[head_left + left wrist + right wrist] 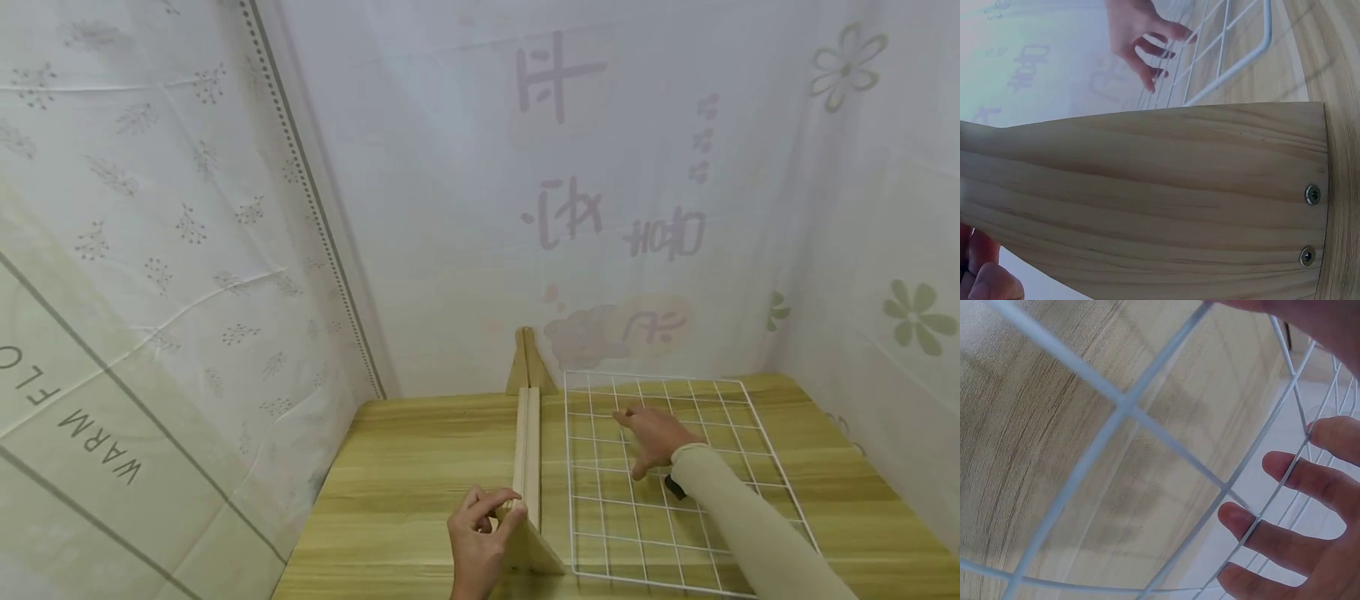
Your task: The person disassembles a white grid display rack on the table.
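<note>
A wooden stand (528, 450) with a long rail and two tapered end boards is on the table. My left hand (480, 537) pinches the top of its near end board (528, 546) between fingers and thumb. In the left wrist view that end board (1166, 200) shows two screws near its base, and part of the left hand (988, 272) appears at the corner. To the right is a white wire grid panel (600, 502). My right hand (656, 437) is over the grid with spread fingers; in the right wrist view its fingertips (1237, 519) touch the wires.
The wood-grain table (420, 467) extends to both sides of the stand. Printed white curtains (450, 208) hang behind the table and along its left and right sides. The stand's far end board (517, 371) is close to the back curtain.
</note>
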Demonstrator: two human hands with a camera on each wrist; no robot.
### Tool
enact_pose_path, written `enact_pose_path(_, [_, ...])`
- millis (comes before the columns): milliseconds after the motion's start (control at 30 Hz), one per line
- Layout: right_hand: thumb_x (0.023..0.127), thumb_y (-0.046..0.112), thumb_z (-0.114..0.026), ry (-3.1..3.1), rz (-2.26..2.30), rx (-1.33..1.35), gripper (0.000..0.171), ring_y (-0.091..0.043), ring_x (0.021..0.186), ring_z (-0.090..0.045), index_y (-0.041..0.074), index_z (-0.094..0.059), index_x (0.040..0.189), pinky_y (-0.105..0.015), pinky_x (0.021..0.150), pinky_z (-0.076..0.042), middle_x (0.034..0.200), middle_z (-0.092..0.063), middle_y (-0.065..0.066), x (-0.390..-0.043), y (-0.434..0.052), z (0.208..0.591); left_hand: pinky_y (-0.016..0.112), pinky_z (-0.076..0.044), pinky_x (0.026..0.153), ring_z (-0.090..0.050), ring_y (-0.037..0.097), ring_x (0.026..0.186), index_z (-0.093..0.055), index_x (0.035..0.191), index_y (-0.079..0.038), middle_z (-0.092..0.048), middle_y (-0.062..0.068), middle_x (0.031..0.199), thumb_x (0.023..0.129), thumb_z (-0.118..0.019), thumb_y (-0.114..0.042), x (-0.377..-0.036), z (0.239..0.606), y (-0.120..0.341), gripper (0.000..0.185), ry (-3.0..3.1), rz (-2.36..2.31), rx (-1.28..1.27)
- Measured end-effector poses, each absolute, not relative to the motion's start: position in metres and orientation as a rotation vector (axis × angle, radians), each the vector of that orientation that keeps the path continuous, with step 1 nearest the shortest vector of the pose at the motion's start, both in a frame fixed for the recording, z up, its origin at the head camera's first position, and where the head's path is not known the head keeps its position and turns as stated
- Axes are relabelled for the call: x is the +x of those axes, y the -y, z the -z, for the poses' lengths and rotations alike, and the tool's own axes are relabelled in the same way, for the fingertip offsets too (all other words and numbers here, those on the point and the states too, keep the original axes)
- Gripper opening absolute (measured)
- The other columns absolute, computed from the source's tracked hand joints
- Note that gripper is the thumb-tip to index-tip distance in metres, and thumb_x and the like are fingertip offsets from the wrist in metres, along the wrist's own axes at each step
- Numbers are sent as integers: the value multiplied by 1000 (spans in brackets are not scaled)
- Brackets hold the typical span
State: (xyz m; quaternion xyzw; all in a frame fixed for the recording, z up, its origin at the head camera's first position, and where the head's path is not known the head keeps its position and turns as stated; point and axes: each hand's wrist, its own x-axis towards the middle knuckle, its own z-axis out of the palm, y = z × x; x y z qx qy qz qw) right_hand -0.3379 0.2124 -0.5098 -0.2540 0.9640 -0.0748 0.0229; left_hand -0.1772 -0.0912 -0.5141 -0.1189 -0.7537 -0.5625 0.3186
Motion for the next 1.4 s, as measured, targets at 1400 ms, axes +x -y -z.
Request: enact_pose_path(1400, [36,21,-93,-2952,495,-549,99,-43,121,-46,17,-56,128,-53,82,-49,134,-53,-10,-375,-205,564,13,-51,65,-67,4,74,-70,106,-9,-74,0,87,71,-80,-23,-167,506,80,39,2010,763,-208])
